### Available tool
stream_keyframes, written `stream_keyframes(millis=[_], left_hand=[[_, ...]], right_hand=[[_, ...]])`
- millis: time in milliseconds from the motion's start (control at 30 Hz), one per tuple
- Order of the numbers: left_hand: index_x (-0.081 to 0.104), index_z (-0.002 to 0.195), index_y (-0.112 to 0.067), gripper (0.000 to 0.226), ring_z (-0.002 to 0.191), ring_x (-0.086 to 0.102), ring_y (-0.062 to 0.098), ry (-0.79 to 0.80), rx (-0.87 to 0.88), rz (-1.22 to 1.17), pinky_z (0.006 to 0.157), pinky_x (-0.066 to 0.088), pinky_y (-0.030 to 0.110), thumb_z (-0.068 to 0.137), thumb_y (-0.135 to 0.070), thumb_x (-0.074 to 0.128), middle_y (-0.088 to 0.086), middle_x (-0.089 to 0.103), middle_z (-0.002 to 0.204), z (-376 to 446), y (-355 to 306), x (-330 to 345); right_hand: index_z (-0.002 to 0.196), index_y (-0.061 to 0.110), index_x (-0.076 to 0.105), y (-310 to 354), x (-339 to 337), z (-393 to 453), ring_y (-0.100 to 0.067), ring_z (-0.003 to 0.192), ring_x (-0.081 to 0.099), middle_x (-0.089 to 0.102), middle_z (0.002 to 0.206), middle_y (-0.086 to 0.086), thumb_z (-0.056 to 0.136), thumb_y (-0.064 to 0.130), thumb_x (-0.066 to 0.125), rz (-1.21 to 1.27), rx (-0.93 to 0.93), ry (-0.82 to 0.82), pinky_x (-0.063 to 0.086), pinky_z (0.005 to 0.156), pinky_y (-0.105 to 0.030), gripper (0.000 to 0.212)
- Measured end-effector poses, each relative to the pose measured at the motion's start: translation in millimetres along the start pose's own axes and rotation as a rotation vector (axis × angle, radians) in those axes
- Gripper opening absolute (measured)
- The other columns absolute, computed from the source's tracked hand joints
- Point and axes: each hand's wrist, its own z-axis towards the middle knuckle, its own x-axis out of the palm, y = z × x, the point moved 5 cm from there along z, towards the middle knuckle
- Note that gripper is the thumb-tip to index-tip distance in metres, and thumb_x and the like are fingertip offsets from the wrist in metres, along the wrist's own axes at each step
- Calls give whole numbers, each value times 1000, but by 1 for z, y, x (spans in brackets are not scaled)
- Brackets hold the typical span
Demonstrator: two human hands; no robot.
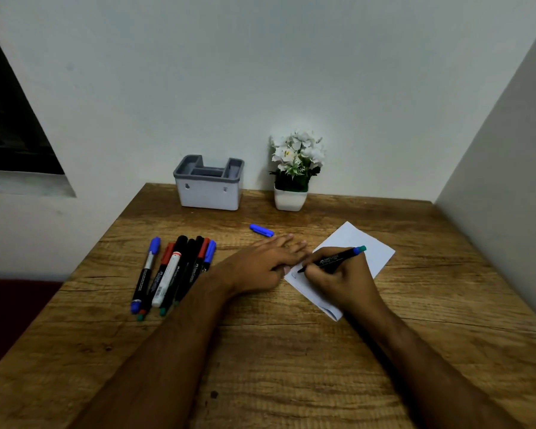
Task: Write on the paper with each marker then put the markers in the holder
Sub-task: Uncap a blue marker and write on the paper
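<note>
Big wooden table (260, 351) against the wall, grey-rimmed holder (209, 187) at the back with nothing sticking out of it, little potted flower plant (294, 171) beside it. The paper (362, 243) sits right of centre, turned at an angle. The left hand (260, 264) lies flat, fingers straight, fingertips at the sheet's left edge — looks like it's pinning it. The right hand (338, 280) has its fingers curled round a black marker (331, 259), tip down on the near-left part of the sheet. A bunch of capped markers (174, 270) lies to the left, well apart from the paper, and a loose blue cap (261, 230) rests just beyond the left hand.

For writing well I'd say keep that flat hand pressing so the sheet doesn't slide, go light on the tip, and keep the mark short — lots of markers left. Don't lose the cap.

Labels: white lettering on the barrels looks like Faber-Castell; anything smaller is too blurry to read.
</note>
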Motion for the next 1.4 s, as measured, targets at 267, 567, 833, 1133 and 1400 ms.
stream_keyframes(millis=[267,567,833,1133,1400], left_hand=[[18,156,-36,56,151,-2,4,-4,0,7,124,8,43,105,-21,36,-19,9,164,-1,-1,-1],[17,155,-37,58,151,-1,4,-1,1,6,123,8,41,104,-19,37,-20,8,163,-1,-3,-2],[20,155,-37,58,151,0,5,-13,3,4,121,7,40,104,-19,38,-19,10,164,-1,-3,-2],[19,156,-37,58,151,0,4,-14,-6,9,122,10,43,104,-21,38,-20,10,163,0,-1,-1],[24,154,-41,53,151,4,3,-15,-62,-84,119,16,44,104,-29,39,-17,15,163,-1,2,-3]], right_hand=[[88,15,80,4,-2,0,-5,77,71,77,78,5,88,9,71,32,4,-12,54,64,-15,10],[82,16,77,2,-2,0,-10,73,71,76,74,2,88,9,70,41,21,-35,55,64,-25,12],[75,19,74,2,-1,1,-5,68,69,73,71,2,86,8,70,42,27,-38,52,59,-19,17],[84,14,79,6,-3,-1,-2,74,70,76,77,7,87,5,70,66,9,-44,50,63,-10,13],[84,16,80,14,-8,-9,0,81,71,77,80,10,88,6,70,96,-34,-111,53,69,-11,15]])
